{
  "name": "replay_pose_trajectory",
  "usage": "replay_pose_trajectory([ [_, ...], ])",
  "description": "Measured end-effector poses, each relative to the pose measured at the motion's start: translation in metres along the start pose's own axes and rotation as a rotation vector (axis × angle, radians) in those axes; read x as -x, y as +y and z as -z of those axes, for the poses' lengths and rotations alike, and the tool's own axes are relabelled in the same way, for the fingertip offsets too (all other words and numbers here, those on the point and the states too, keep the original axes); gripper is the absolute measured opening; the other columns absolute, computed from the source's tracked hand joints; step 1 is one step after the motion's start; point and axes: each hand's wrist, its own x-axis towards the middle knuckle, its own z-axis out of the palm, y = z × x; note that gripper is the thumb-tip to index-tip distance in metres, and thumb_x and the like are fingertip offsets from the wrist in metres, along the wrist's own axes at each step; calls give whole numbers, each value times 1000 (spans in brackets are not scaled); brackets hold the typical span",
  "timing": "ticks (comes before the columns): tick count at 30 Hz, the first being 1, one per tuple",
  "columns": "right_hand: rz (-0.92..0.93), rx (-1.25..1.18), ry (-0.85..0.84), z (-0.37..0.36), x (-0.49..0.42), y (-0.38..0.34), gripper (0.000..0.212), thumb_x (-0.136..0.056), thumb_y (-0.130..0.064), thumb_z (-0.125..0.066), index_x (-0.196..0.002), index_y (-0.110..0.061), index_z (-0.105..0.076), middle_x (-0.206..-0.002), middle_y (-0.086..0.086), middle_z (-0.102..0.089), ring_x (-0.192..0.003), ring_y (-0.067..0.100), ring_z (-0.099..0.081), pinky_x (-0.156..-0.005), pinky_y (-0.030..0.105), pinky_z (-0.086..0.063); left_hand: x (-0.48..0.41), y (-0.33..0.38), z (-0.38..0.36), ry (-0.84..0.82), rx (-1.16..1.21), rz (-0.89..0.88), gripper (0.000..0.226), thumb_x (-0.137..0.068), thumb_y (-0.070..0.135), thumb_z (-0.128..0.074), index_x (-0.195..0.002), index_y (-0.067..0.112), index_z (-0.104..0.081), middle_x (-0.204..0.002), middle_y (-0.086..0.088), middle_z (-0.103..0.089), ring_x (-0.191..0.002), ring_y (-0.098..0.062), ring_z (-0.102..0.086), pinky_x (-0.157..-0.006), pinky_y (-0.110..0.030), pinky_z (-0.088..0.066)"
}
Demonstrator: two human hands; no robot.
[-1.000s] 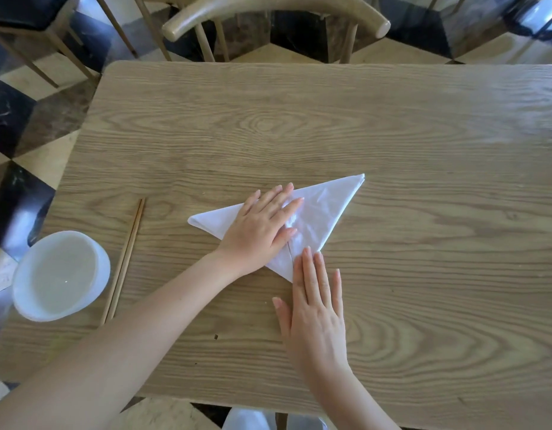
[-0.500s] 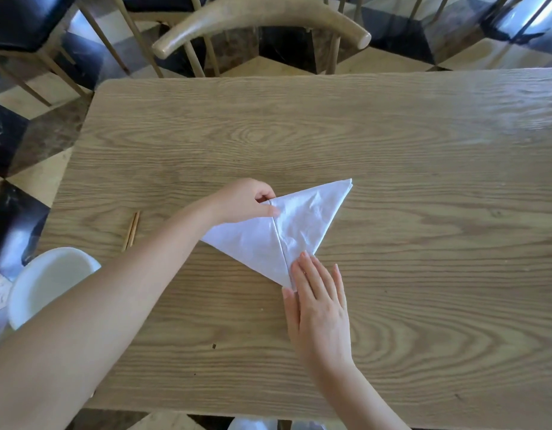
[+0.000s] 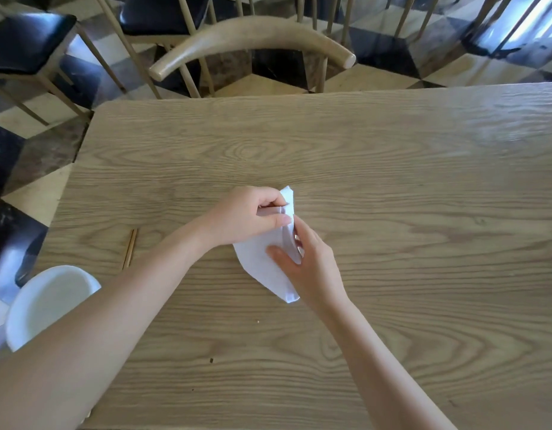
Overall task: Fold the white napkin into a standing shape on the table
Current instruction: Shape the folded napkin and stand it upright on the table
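At the centre of the frame, the white napkin is pinched on the table by the left hand and gripped by the right hand.

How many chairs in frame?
4, at least partly visible. One curved-back wooden chair directly across the table; one black-seat chair far left; one behind the curved one; one top right, mostly cropped. More may sit out of frame.
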Motion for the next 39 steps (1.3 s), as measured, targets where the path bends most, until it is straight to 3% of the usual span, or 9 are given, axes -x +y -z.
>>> replay_pose_trajectory([
  [6,-86,-115,-14,7,-7,-7,23,-83,-24,-64,-104,-23,-54,-67,-15,-53,-58,-3,-49,-52,11,-36,1,10,-3,126,2,-70,14,-81,31,-70,-84,21,-61,-71,17,-58,-70,1,-51,-67,-12,-38],
  [9,-85,-220,-78,19,-15,-8,14,-81,-21,-63,-92,-12,-61,-73,-5,-60,-66,9,-53,-62,27,-43,0,7,6,167,35,-146,35,-75,44,-64,-105,27,-57,-98,9,-63,-93,-2,-56,-85,-15,-41],
  [12,-110,-396,-257,35,-19,-9,24,-78,-25,-59,-95,-9,-62,-77,-2,-63,-67,11,-58,-58,24,-46,3,-7,22,-26,21,-84,51,-74,57,-56,-120,38,-49,-116,9,-58,-108,-3,-53,-92,-14,-40],
  [16,-168,-443,-394,57,-29,-11,22,-92,-26,-55,-103,-8,-62,-82,2,-63,-70,15,-58,-58,26,-45,21,-28,24,-258,300,118,37,-79,42,-64,-115,35,-59,-102,9,-68,-88,-9,-64,-73,-21,-52],
  [19,-180,-202,-462,64,-39,-4,14,-94,-27,-53,-95,-16,-62,-72,-7,-62,-59,7,-57,-56,22,-44,33,-42,5,-143,496,201,26,-87,27,-60,-110,18,-64,-77,-5,-58,-56,-17,-50,-45,-22,-41],
  [22,-296,-122,-528,70,-41,12,26,-87,-24,-64,-111,-21,-56,-89,-2,-65,-67,18,-65,-64,34,-58,40,-58,-18,31,548,367,18,-92,19,-57,-108,13,-64,-72,-3,-56,-44,-14,-48,-38,-21,-37],
  [29,-35,263,-327,68,-12,37,48,-74,-17,-75,-114,-32,-52,-105,-15,-48,-82,-7,-50,-68,2,-38,66,-60,-42,194,410,390,32,-89,25,-61,-119,27,-51,-107,8,-57,-65,-19,-63,-54,-28,-55],
  [35,52,269,-74,59,4,55,26,-74,-6,-73,-90,-21,-59,-94,-2,-55,-79,16,-57,-69,20,-46,86,-65,-41,179,399,343,43,-81,12,-70,-111,38,-52,-114,2,-55,-85,-9,-63,-62,-20,-53],
  [39,64,266,-32,56,6,59,17,-74,-8,-75,-85,-13,-62,-88,1,-56,-74,13,-54,-66,19,-45,84,-68,-45,225,378,386,38,-84,9,-64,-116,28,-56,-89,5,-67,-65,-2,-60,-58,-21,-49],
])
